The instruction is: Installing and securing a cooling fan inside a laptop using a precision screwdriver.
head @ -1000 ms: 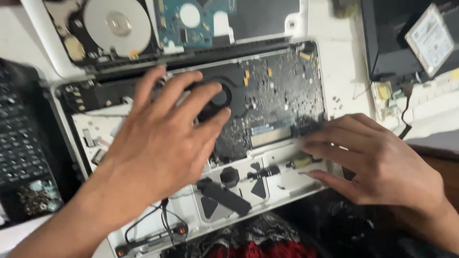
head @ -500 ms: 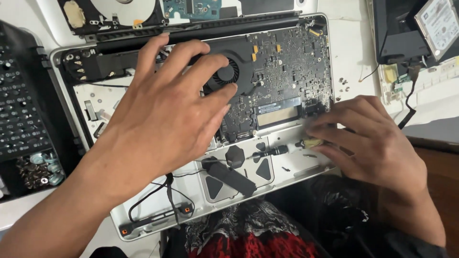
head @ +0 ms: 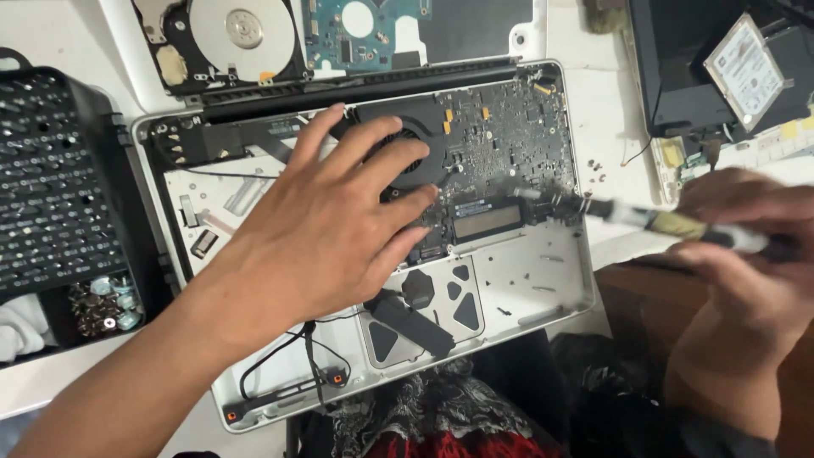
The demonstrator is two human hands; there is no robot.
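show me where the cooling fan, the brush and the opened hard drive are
cooling fan [head: 421, 144], head view, on its dark round housing.
brush [head: 644, 217], head view, on its handle, held in the right hand.
opened hard drive [head: 242, 30], head view, on its shiny platter.

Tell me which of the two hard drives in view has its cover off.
The hard drive at top left, above the opened laptop: its shiny round platter is exposed. The other hard drive, at top right, is closed, showing only a white label.
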